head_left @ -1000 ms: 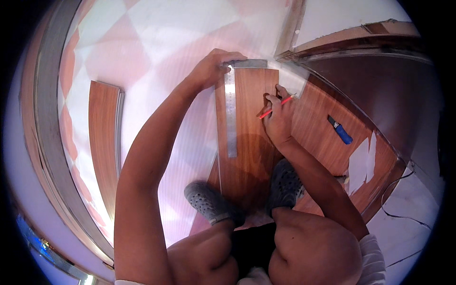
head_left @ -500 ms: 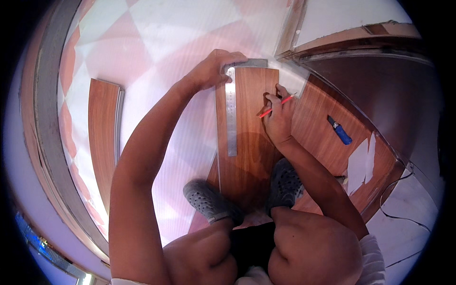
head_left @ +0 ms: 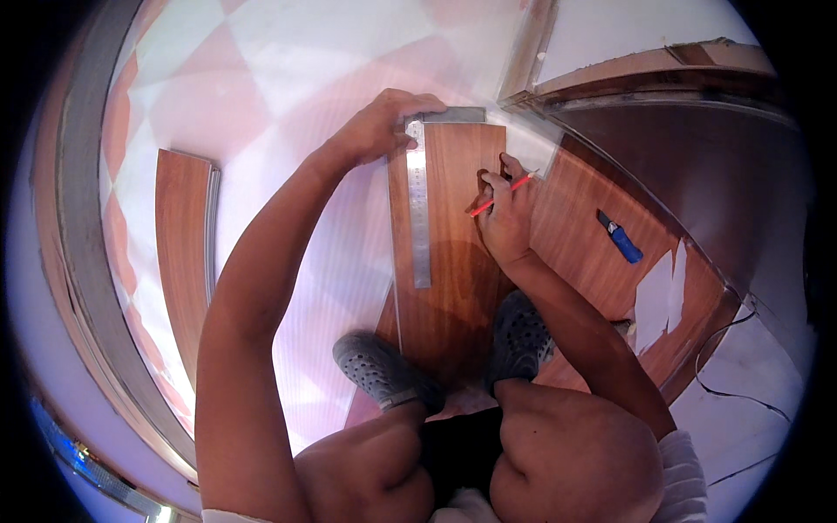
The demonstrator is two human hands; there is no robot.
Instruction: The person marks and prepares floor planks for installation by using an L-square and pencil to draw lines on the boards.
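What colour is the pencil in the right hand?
Red: the pencil in the right hand shows best in the head view, over the wood-grain plank.

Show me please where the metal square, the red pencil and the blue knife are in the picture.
metal square [head_left: 419,218], head view, middle of its long steel blade.
red pencil [head_left: 497,200], head view, the shaft left of the right hand's fingers.
blue knife [head_left: 621,239], head view, middle of its handle, lying on the laid floor.

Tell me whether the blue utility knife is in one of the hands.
No, the blue utility knife lies alone on the laid flooring; the right hand holds a red pencil.
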